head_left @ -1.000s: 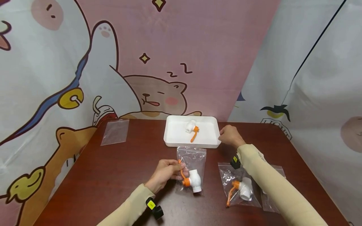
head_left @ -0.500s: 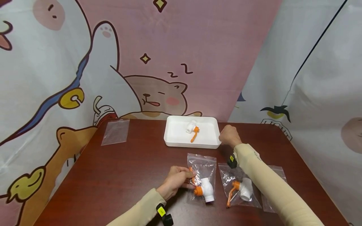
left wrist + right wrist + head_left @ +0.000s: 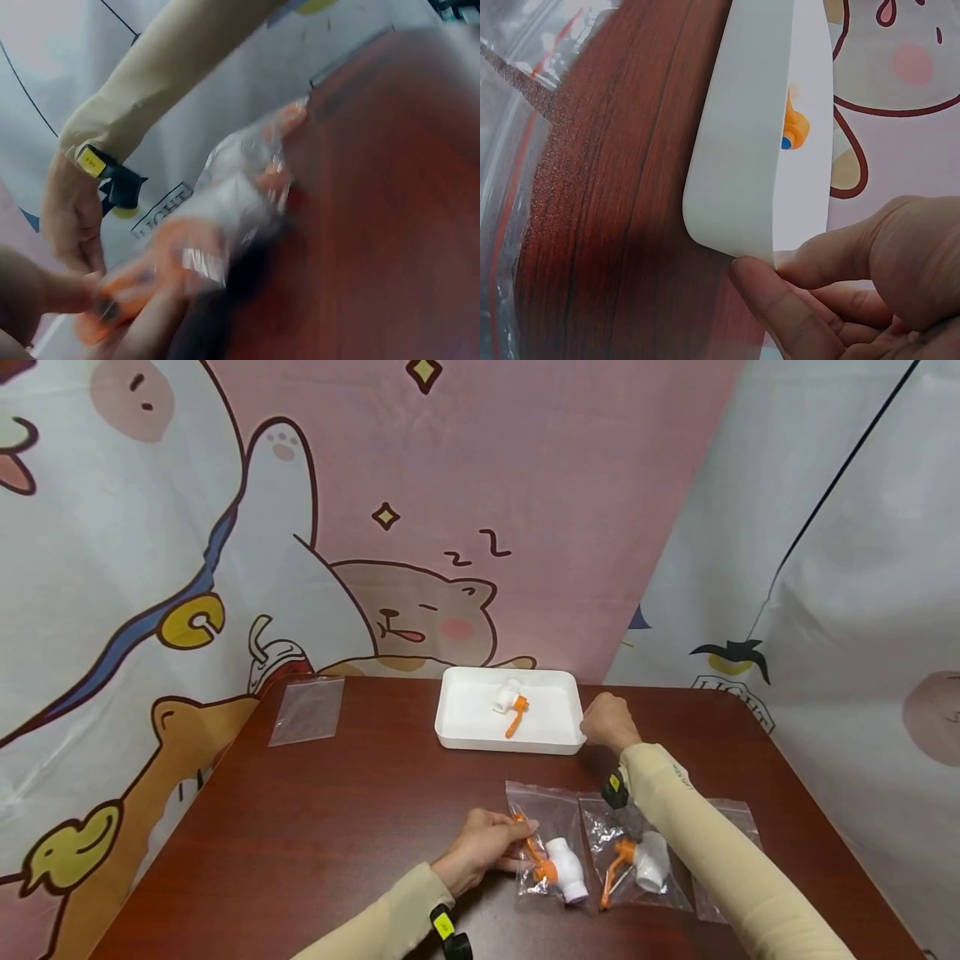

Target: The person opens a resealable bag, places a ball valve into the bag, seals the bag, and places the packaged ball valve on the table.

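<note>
My left hand (image 3: 483,850) pinches the orange handle of a white ball valve (image 3: 566,870) through its clear zip bag (image 3: 553,806), at the near middle of the table. In the left wrist view the same handle (image 3: 124,300) is blurred between thumb and fingers. At the back, my right hand (image 3: 609,722) holds the near right corner of a white tray (image 3: 453,727); thumb and fingers (image 3: 757,281) pinch its rim in the right wrist view. Inside the tray lies another white valve (image 3: 505,695) with an orange handle, unbagged.
Beside the left hand's bag, touching or nearly so, lies a second bagged valve (image 3: 651,862). Another clear bag (image 3: 738,814) is partly hidden under the right sleeve. A flat clear bag (image 3: 307,710) rests at the table's back left. A printed cloth (image 3: 562,527) hangs behind.
My left hand has moved the bagged valve rightward and toward me, up beside the second bagged valve. The right hand stays at the tray's corner, and the tray has hardly moved.
</note>
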A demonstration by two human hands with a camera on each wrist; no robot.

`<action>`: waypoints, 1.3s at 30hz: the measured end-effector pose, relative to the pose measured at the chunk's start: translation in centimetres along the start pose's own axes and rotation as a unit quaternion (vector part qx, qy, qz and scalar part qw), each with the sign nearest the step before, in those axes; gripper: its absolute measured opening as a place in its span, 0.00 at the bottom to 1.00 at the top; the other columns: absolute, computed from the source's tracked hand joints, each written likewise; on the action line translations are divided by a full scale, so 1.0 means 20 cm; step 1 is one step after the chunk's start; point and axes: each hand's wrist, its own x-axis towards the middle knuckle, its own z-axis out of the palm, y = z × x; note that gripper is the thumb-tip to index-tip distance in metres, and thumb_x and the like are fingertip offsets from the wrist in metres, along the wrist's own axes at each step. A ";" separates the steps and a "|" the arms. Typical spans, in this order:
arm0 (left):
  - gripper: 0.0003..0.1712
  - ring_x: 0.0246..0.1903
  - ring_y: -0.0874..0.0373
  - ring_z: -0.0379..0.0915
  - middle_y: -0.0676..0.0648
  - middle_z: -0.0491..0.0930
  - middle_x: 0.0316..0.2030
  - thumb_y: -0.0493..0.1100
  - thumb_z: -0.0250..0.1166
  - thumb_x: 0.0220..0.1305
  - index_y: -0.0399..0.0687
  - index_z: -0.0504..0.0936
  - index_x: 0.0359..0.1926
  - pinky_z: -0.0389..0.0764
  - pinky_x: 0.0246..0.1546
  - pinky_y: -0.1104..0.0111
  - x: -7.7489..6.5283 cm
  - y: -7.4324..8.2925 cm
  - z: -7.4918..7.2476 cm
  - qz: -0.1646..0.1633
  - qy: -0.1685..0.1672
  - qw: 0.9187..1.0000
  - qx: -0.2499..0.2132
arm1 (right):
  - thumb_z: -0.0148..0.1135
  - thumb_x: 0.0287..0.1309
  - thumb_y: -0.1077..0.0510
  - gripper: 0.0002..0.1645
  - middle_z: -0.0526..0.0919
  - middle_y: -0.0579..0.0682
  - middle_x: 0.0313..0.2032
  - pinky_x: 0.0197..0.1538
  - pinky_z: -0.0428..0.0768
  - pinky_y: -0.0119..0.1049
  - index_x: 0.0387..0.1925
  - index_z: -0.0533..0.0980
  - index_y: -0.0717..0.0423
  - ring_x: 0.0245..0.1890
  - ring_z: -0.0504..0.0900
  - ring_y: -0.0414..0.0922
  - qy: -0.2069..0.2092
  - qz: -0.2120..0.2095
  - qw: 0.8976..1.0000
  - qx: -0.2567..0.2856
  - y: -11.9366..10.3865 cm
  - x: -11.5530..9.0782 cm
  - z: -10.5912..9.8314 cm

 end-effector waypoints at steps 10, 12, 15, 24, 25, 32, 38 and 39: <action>0.20 0.09 0.61 0.73 0.47 0.78 0.14 0.46 0.72 0.65 0.43 0.78 0.20 0.81 0.13 0.66 -0.01 0.05 -0.06 0.018 -0.019 0.976 0.216 | 0.53 0.50 0.69 0.13 0.88 0.59 0.28 0.25 0.80 0.33 0.26 0.84 0.66 0.21 0.84 0.45 0.007 -0.010 1.000 -0.006 0.01 0.00 0.00; 0.23 0.08 0.61 0.73 0.47 0.78 0.12 0.49 0.72 0.64 0.44 0.77 0.17 0.81 0.13 0.64 -0.01 0.07 -0.06 0.019 -0.014 0.965 0.259 | 0.53 0.50 0.69 0.13 0.88 0.59 0.28 0.26 0.80 0.33 0.26 0.84 0.66 0.23 0.84 0.46 0.007 -0.010 1.000 -0.010 0.02 0.00 0.00; 0.24 0.09 0.59 0.74 0.43 0.80 0.14 0.51 0.73 0.64 0.42 0.79 0.18 0.81 0.14 0.62 -0.02 0.09 -0.08 0.024 -0.012 0.952 0.305 | 0.54 0.50 0.69 0.13 0.88 0.60 0.29 0.28 0.81 0.34 0.28 0.85 0.66 0.24 0.85 0.47 0.007 -0.008 1.000 -0.012 0.02 0.00 0.00; 0.25 0.15 0.55 0.78 0.48 0.81 0.14 0.60 0.71 0.63 0.51 0.80 0.17 0.80 0.21 0.62 -0.02 0.15 -0.14 0.071 0.022 0.906 0.417 | 0.54 0.50 0.69 0.11 0.87 0.57 0.26 0.27 0.80 0.33 0.25 0.84 0.64 0.23 0.85 0.44 0.007 -0.012 1.000 -0.008 0.02 -0.01 0.01; 0.24 0.17 0.56 0.78 0.50 0.81 0.13 0.61 0.70 0.62 0.52 0.80 0.18 0.78 0.23 0.62 -0.02 0.16 -0.15 0.082 0.032 0.897 0.433 | 0.54 0.50 0.69 0.11 0.87 0.56 0.25 0.26 0.79 0.33 0.24 0.83 0.64 0.22 0.85 0.44 0.006 -0.011 1.000 -0.007 0.02 -0.01 0.01; 0.17 0.29 0.62 0.77 0.59 0.82 0.22 0.61 0.69 0.62 0.54 0.85 0.34 0.75 0.36 0.61 0.01 0.21 -0.24 0.149 0.087 0.863 0.475 | 0.55 0.52 0.69 0.11 0.86 0.55 0.25 0.25 0.78 0.32 0.24 0.83 0.63 0.21 0.84 0.43 0.003 -0.006 1.000 0.000 0.02 -0.01 0.01; 0.31 0.43 0.55 0.82 0.50 0.86 0.41 0.67 0.66 0.63 0.48 0.83 0.54 0.80 0.45 0.57 0.04 0.25 -0.32 0.170 0.093 0.862 0.469 | 0.55 0.51 0.69 0.12 0.87 0.56 0.26 0.26 0.77 0.33 0.28 0.85 0.65 0.24 0.83 0.45 -0.001 -0.007 1.000 -0.004 0.02 -0.02 0.01; 0.33 0.46 0.53 0.82 0.48 0.86 0.44 0.68 0.66 0.63 0.48 0.83 0.56 0.80 0.47 0.56 0.04 0.26 -0.34 0.176 0.096 0.860 0.469 | 0.55 0.51 0.69 0.12 0.86 0.55 0.25 0.26 0.77 0.33 0.28 0.85 0.65 0.24 0.82 0.45 -0.001 -0.007 1.000 -0.005 0.02 -0.02 0.01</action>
